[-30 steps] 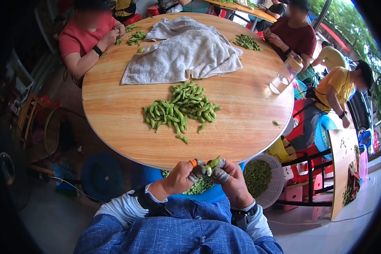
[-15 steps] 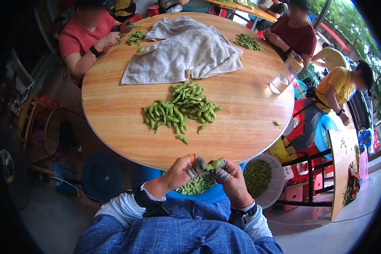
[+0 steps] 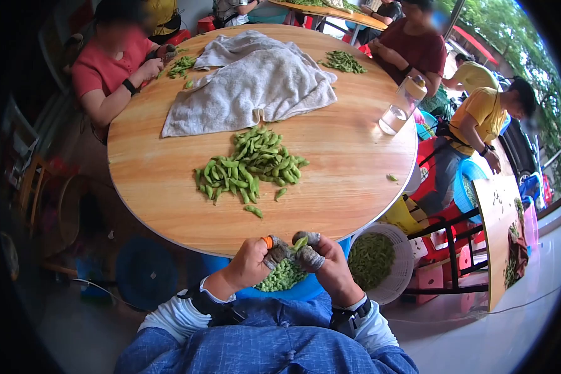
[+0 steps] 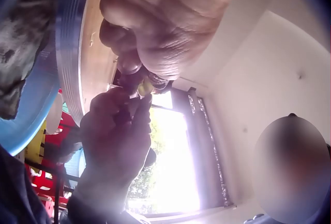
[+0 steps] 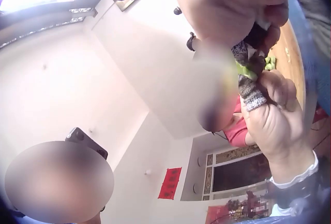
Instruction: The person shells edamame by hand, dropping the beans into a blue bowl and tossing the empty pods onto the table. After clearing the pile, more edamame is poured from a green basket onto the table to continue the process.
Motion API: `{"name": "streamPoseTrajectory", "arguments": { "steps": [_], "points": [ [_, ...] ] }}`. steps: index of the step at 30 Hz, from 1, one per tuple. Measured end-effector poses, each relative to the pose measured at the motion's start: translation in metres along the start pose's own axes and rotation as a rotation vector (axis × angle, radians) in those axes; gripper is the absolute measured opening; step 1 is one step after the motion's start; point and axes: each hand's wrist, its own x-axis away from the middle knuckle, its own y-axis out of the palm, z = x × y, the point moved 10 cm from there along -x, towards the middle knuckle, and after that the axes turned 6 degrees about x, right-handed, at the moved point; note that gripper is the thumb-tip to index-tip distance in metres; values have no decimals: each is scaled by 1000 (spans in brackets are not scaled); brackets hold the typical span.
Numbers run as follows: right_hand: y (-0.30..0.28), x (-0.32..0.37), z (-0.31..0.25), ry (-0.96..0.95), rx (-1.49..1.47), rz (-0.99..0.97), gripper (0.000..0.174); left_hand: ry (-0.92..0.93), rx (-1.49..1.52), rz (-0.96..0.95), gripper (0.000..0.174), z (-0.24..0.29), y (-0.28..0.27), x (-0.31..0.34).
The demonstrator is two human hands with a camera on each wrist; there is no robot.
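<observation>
In the head view, both hands meet above a blue basin of shelled green beans. My right hand pinches a green edamame pod between thumb and forefinger. The left hand holds the pod's lower end with its fingertips. Grey cloth covers wrap the working fingers, and an orange band circles one left finger. From the right wrist, the pod shows between the covered fingers of both hands; the left wrist view partly hides it behind them.
Ahead on the round wooden table lies a heap of edamame pods, with a grey towel behind it. A water bottle stands at right. Below it sits a white basket of pods. Other people sit around the table.
The head view has shifted, so the table appears further left and lower. The pod now stands more upright between the fingers, and the left hand has turned slightly.
</observation>
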Motion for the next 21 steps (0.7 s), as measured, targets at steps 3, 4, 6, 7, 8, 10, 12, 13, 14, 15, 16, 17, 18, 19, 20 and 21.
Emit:
{"name": "streamPoseTrajectory", "arguments": {
  "steps": [3, 4, 6, 7, 8, 10, 12, 13, 14, 15, 16, 17, 18, 19, 20, 21],
  "points": [
    [6, -3, 12, 49, -57, -68, 26, -2, -15, -16, 13, -1, 2, 1],
    [8, -2, 9, 37, -61, -64, 26, -14, -3, -21, 13, -3, 2, 1],
    [8, -2, 8, 12, -37, -69, 24, -128, 142, -20, 15, -10, 1, 2],
    [7, -2, 8, 1, -26, -70, 24, -186, 216, -21, 18, -14, 2, 3],
    [6, -2, 10, 0, -35, -67, 23, -190, 263, -43, 19, -16, 5, 4],
    [4, -2, 12, 0, -53, -63, 21, -198, 357, -84, 22, -20, 13, 6],
    [6, -2, 6, -48, -47, -78, 20, -191, 345, -79, 23, -11, 14, 4],
    [8, -2, 2, -71, -43, -86, 20, -188, 339, -77, 24, -8, 14, 3],
    [9, -2, 2, -54, -46, -77, 21, -216, 406, -108, 24, -13, 16, 5],
    [11, -1, 2, -36, -50, -68, 23, -243, 472, -138, 24, -21, 16, 7],
    [12, -1, 3, -19, -54, -58, 25, -271, 538, -169, 25, -27, 17, 9],
    [16, -1, 8, 20, -139, -111, 25, -272, 572, -202, 24, -27, 18, 9],
    [19, -1, 13, 58, -225, -164, 25, -273, 605, -235, 24, -27, 19, 8],
    [22, 0, 18, 97, -310, -216, 25, -273, 639, -268, 23, -26, 21, 7],
    [18, 0, 20, 79, -287, -200, 25, -292, 602, -228, 23, -29, 17, 7],
    [14, 0, 22, 61, -264, -185, 24, -309, 564, -187, 22, -31, 13, 6]
  ]
}}
